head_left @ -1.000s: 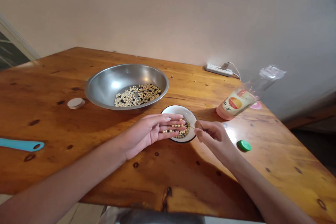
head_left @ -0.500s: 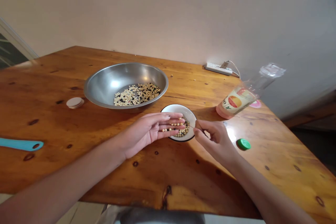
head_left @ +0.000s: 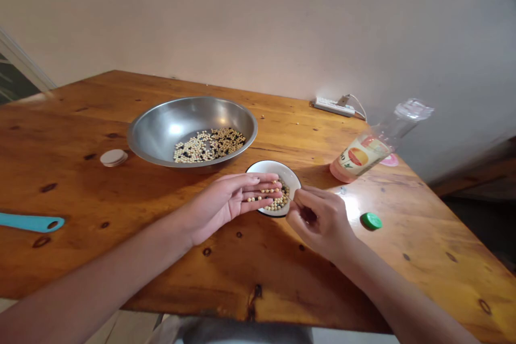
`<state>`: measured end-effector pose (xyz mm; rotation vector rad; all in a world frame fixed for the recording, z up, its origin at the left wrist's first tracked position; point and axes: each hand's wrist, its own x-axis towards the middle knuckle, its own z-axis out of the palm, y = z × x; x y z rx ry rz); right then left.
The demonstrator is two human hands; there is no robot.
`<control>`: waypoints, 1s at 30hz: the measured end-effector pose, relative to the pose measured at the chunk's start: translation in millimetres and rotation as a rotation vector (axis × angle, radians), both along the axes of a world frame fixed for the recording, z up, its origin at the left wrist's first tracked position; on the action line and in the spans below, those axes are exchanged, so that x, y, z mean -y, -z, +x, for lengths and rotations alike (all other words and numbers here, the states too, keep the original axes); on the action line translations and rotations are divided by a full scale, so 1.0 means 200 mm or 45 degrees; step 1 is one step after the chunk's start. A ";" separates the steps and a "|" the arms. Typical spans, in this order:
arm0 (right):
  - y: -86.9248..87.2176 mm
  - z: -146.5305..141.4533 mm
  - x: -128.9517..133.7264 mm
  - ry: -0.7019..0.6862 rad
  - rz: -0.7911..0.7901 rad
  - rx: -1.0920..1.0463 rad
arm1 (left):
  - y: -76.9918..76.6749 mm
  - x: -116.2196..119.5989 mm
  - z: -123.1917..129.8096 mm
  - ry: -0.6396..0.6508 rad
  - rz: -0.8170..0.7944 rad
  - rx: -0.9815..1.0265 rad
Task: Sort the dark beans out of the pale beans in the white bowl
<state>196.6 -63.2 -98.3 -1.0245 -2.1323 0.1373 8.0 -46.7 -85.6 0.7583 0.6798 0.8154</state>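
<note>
While I watch from the head camera, the left hand [head_left: 229, 201] reaches out near the centre of the frame, fingers straight and unclenched, with small pale and dark beads [head_left: 268, 191] lined up along them. Just to its right, the right hand [head_left: 316, 217] has thumb and forefinger pinched on a thin sliver [head_left: 289, 200], too small for me to identify. Partly hidden by the 2 hands, the white bowl [head_left: 262, 168] holds more beads. I see the steel basin [head_left: 161, 131] left of centre, also containing beads, and the green cap [head_left: 371, 221] at right, below the labelled bottle [head_left: 358, 157].
</note>
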 end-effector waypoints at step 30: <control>0.01 -0.04 0.00 0.084 0.399 0.314 | 0.01 0.02 0.01 0.004 0.094 -0.097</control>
